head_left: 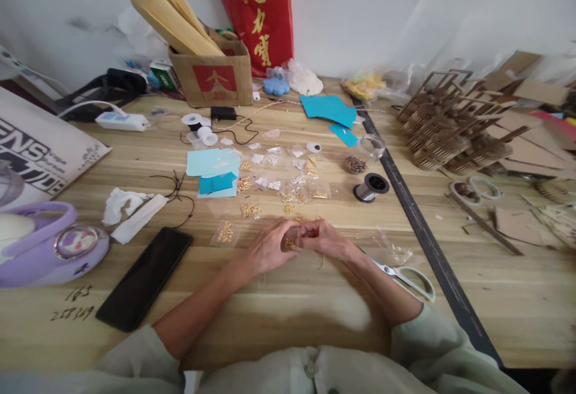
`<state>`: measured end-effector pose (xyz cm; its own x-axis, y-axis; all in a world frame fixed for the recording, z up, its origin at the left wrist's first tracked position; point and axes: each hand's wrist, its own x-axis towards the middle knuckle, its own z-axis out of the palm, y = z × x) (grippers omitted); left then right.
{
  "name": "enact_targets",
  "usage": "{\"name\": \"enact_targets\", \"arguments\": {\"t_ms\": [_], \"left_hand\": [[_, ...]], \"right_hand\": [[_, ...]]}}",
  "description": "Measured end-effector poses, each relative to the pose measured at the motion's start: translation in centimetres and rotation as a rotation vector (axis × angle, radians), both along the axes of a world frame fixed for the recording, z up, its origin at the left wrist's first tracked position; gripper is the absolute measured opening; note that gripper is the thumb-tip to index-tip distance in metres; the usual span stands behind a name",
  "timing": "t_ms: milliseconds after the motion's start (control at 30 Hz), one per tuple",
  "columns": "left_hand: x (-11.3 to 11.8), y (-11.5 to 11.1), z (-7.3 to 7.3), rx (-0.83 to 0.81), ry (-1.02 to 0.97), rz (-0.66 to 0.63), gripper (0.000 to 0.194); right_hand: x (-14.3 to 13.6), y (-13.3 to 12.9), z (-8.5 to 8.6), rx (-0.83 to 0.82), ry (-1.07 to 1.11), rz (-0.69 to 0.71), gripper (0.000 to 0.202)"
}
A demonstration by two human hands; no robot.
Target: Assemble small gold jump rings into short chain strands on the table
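Note:
My left hand (269, 245) curves its fingers and thumb around what looks like a small clear bag of gold beads (289, 242), at the middle of the table. Fingertips meeting the left hand's, my right hand (327, 239) is closed in a pinch; what sits in it is hidden. A thin gold piece (322, 261) shows just below the right hand. Left of the hands lies another bag of gold beads (225, 234). Beyond them, more gold beads (250, 210) and small bags of silver pieces (269, 183) are spread out.
Scissors (402, 277) lie by my right forearm, near a wire spool (371, 188). On the left are a black phone (144, 278) and a purple device (54, 247). Blue cards (218, 183) lie farther back. A cardboard box (211, 76) and brown slatted pieces (450, 121) stand behind.

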<state>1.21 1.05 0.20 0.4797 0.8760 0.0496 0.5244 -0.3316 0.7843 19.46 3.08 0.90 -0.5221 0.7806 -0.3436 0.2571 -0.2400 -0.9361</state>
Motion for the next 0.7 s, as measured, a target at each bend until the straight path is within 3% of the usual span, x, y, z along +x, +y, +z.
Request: {"name": "enact_targets", "arguments": {"t_ms": [200, 400, 600, 700], "left_hand": [[0.1, 0.0, -0.4, 0.015, -0.116, 0.015, 0.059], [-0.1, 0.4, -0.2, -0.405, -0.371, 0.075, 0.056], [-0.7, 1.0, -0.8, -0.723, -0.626, -0.001, 0.035], [-0.6, 1.0, -1.2, -0.804, -0.776, 0.022, 0.034]], "right_hand": [[0.3, 0.2, 0.5, 0.036, -0.053, -0.017, 0.021], [0.5, 0.3, 0.8, 0.014, -0.037, -0.036, 0.026], [1.1, 0.5, 1.0, 0.049, -0.064, -0.058, 0.03], [1.2, 0.6, 1.0, 0.044, -0.041, -0.068, 0.03]]}}
